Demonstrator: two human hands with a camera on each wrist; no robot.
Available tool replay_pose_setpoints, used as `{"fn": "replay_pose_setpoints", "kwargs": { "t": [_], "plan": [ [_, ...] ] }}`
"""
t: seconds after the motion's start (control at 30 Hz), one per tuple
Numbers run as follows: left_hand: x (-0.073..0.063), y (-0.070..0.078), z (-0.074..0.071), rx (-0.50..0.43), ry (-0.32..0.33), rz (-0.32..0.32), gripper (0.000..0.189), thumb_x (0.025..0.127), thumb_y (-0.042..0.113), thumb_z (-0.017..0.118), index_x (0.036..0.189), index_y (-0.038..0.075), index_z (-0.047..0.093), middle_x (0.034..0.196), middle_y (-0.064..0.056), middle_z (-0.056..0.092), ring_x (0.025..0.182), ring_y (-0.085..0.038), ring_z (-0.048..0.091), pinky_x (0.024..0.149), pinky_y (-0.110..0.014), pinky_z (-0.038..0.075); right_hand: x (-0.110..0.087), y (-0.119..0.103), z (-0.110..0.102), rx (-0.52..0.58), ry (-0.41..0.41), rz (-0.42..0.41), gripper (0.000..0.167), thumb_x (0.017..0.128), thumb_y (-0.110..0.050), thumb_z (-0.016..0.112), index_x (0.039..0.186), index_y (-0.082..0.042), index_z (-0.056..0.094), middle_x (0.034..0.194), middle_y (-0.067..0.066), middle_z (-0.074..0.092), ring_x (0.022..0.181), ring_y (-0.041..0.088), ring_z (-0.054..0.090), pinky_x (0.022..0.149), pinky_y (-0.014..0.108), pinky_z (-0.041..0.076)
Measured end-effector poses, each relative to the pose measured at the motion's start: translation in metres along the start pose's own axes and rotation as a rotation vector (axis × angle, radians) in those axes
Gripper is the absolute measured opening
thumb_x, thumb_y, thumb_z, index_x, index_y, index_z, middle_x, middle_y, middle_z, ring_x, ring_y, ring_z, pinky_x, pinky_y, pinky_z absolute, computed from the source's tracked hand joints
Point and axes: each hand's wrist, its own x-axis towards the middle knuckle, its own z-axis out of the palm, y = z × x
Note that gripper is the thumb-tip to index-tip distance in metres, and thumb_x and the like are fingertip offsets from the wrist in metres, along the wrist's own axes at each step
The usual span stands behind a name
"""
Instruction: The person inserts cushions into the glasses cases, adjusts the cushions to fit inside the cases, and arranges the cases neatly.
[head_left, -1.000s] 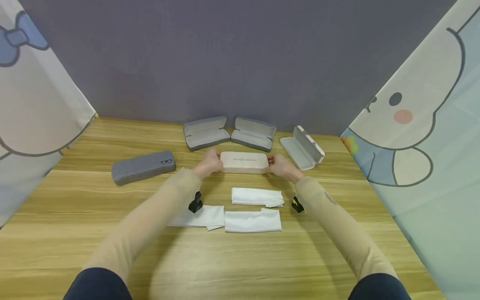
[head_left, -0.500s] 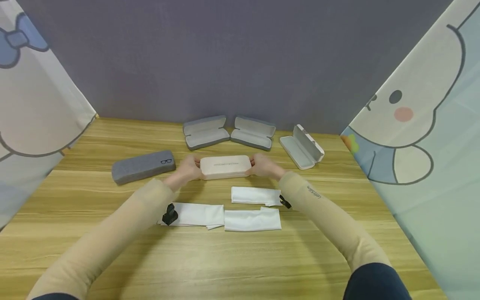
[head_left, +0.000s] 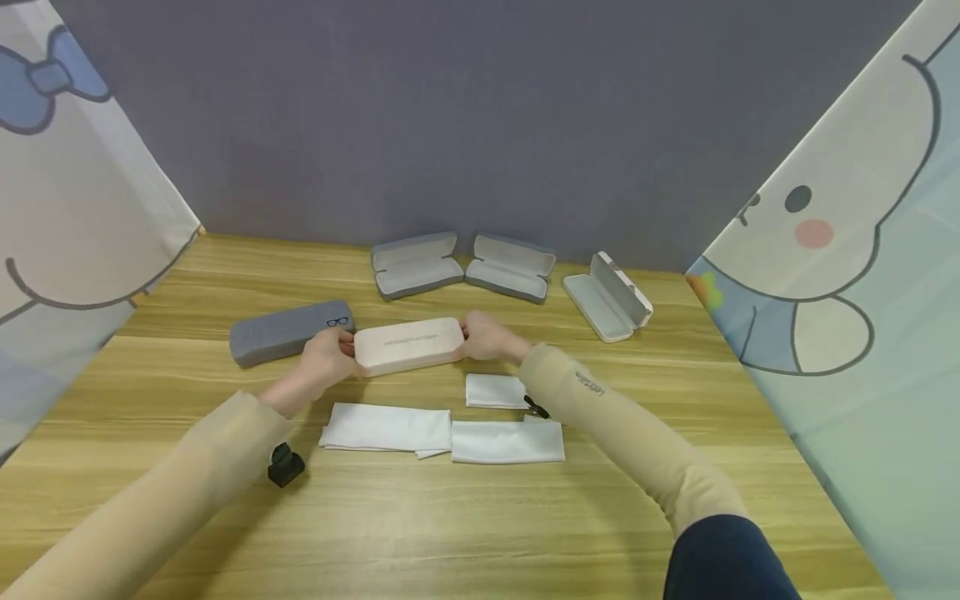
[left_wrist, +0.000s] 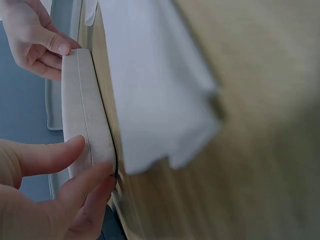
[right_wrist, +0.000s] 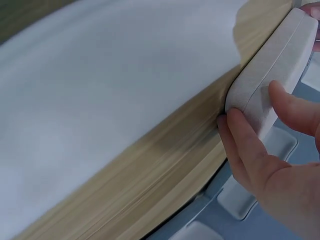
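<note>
A closed cream glasses case (head_left: 408,346) with faint lettering on its lid lies between both hands, slightly tilted in the head view. My left hand (head_left: 327,362) grips its left end, the thumb (left_wrist: 70,150) on the seam side. At the other end, my right hand (head_left: 491,337) holds it between thumb and fingers (right_wrist: 245,135). Just behind the left hand lies a closed grey glasses case (head_left: 281,335) with a small glasses print. Whether the cream case touches the table cannot be told for sure.
Two open grey glasses cases (head_left: 417,271) and an open white one (head_left: 609,300) stand along the back. Folded white cloths (head_left: 390,429) lie in front on the wooden table (head_left: 450,525). A grey panel (head_left: 480,125) rises behind.
Both hands have moved the cream glasses case to the left and a little nearer, bringing it beside the closed grey case. Its right end now angles slightly away. The cloths and open cases stay put.
</note>
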Motion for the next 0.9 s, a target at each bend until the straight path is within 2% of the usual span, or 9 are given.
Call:
{"fn": "replay_pose_setpoints", "kwargs": {
  "t": [0.17, 0.4, 0.57, 0.7, 0.83, 0.9],
  "plan": [
    [-0.014, -0.018, -0.011, -0.018, 0.024, -0.01, 0.068, 0.081, 0.005, 0.071, 0.135, -0.017, 0.036, 0.13, -0.035, 0.049, 0.116, -0.044, 0.051, 0.089, -0.04, 0.051, 0.004, -0.015, 0.009, -0.013, -0.007, -0.048, 0.044, 0.085, -0.011, 0.071, 0.122, 0.007, 0.055, 0.117, 0.018, 0.064, 0.1, 0.022, 0.059, 0.088, 0.03, 0.049],
    [-0.035, -0.045, -0.028, -0.063, 0.024, 0.006, 0.072, 0.082, 0.006, 0.072, 0.135, -0.022, 0.032, 0.131, -0.039, 0.043, 0.12, -0.048, 0.05, 0.074, -0.019, 0.051, 0.009, -0.036, 0.028, 0.025, -0.031, -0.089, 0.047, 0.085, -0.012, 0.072, 0.125, 0.007, 0.055, 0.12, 0.017, 0.064, 0.099, 0.019, 0.06, 0.088, 0.028, 0.05],
    [-0.046, -0.062, -0.04, -0.055, 0.041, 0.024, 0.071, 0.083, 0.006, 0.07, 0.134, -0.024, 0.031, 0.131, -0.042, 0.042, 0.117, -0.048, 0.053, 0.069, -0.012, 0.048, 0.012, -0.055, 0.039, -0.009, -0.03, -0.109, 0.044, 0.085, -0.015, 0.072, 0.122, 0.005, 0.058, 0.112, 0.014, 0.067, 0.086, 0.014, 0.057, 0.074, 0.02, 0.047],
    [-0.049, -0.072, -0.048, -0.064, 0.047, 0.038, 0.07, 0.083, 0.007, 0.071, 0.133, -0.024, 0.032, 0.134, -0.041, 0.04, 0.11, -0.037, 0.06, 0.069, -0.009, 0.048, 0.016, -0.066, 0.043, -0.074, -0.025, -0.105, 0.038, 0.085, -0.018, 0.073, 0.115, 0.003, 0.059, 0.103, 0.01, 0.066, 0.077, 0.012, 0.053, 0.065, 0.018, 0.043],
    [-0.052, -0.079, -0.053, -0.054, 0.048, 0.034, 0.074, 0.085, 0.009, 0.071, 0.135, -0.025, 0.029, 0.135, -0.042, 0.04, 0.102, -0.019, 0.062, 0.069, -0.009, 0.048, 0.018, -0.074, 0.046, -0.109, -0.031, -0.108, 0.035, 0.086, -0.019, 0.072, 0.112, 0.001, 0.06, 0.101, 0.009, 0.065, 0.076, 0.012, 0.051, 0.063, 0.018, 0.041],
    [-0.054, -0.081, -0.055, -0.044, 0.051, 0.028, 0.075, 0.085, 0.01, 0.071, 0.135, -0.025, 0.027, 0.134, -0.042, 0.04, 0.099, -0.015, 0.063, 0.069, -0.008, 0.048, 0.019, -0.077, 0.047, -0.118, -0.037, -0.11, 0.035, 0.086, -0.019, 0.072, 0.112, 0.001, 0.059, 0.101, 0.008, 0.065, 0.076, 0.012, 0.05, 0.063, 0.018, 0.041]
  ]
}}
